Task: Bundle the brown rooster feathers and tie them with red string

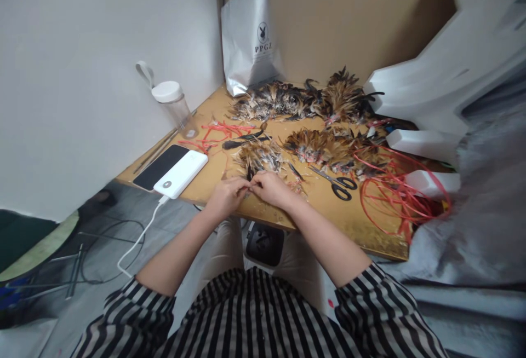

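Note:
My left hand (228, 196) and my right hand (269, 187) meet over the near edge of the wooden table (324, 213). Both are closed in a pinch, fingertips touching. A dark feather (249, 172) rises right at the fingertips; its lower end is hidden by the fingers. Just beyond lies a loose pile of brown and pale feathers (261, 155). To the right of my right hand, black-handled scissors (343, 187) lie with their blades partly apart. A larger row of brown feather bunches (329, 147) lies behind the scissors.
More feather bunches (283, 100) line the back, before a silver bag (249, 40). Red plastic ribbon (394, 199) tangles at right; more red strips (209, 133) lie left. A clear bottle (176, 109), phone (162, 166) and cabled white power bank (183, 173) occupy the left side. White foam (427, 84) stands right.

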The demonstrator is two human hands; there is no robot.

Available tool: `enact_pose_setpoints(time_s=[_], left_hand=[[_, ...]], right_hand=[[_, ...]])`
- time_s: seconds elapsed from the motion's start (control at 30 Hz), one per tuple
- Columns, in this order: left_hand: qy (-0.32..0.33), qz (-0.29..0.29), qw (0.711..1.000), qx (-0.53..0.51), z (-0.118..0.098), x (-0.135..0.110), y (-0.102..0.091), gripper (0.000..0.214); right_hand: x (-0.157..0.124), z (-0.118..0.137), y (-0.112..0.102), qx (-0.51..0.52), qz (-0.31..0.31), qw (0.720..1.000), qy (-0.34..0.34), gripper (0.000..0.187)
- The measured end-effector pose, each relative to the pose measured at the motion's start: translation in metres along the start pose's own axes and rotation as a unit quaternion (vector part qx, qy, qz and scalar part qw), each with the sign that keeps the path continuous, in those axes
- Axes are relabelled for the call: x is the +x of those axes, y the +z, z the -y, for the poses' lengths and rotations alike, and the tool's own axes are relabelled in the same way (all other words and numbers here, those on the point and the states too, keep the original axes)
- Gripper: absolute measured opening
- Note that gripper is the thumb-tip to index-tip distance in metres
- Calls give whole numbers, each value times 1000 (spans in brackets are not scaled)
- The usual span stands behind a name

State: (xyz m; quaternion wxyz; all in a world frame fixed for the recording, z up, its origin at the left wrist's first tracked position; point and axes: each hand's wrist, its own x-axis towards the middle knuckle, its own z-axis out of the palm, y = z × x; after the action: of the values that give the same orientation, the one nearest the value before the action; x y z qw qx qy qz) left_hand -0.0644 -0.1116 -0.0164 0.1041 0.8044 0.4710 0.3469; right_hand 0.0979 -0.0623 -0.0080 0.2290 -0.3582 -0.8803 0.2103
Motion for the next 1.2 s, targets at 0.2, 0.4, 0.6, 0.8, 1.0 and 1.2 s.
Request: enact_pose_setpoints(time_s=[0.2, 0.4, 0.6, 0.8, 1.0, 1.2], left_hand=[[-7, -31, 999, 44, 2, -3, 5, 17], [-30, -22, 999, 14, 1, -5, 3, 16], [-30, -30, 999, 4, 5, -6, 5, 16], [-16, -39, 999, -10, 9, -13, 5, 16], [-32, -11, 999, -26, 7, -19, -7, 16], [-105, -40, 991, -76, 3, -22, -11, 12]], right_hand=[[0, -1, 3, 43, -8, 999, 15, 11], [1, -9, 5, 93, 13, 995, 20, 15], [1, -7, 4, 93, 0, 995, 22, 12], [-1, -3, 3, 62, -42, 997, -2, 14], [0, -3, 5, 28, -73, 997, -6, 12], [1, -7, 7, 149, -72, 985, 55, 8]])
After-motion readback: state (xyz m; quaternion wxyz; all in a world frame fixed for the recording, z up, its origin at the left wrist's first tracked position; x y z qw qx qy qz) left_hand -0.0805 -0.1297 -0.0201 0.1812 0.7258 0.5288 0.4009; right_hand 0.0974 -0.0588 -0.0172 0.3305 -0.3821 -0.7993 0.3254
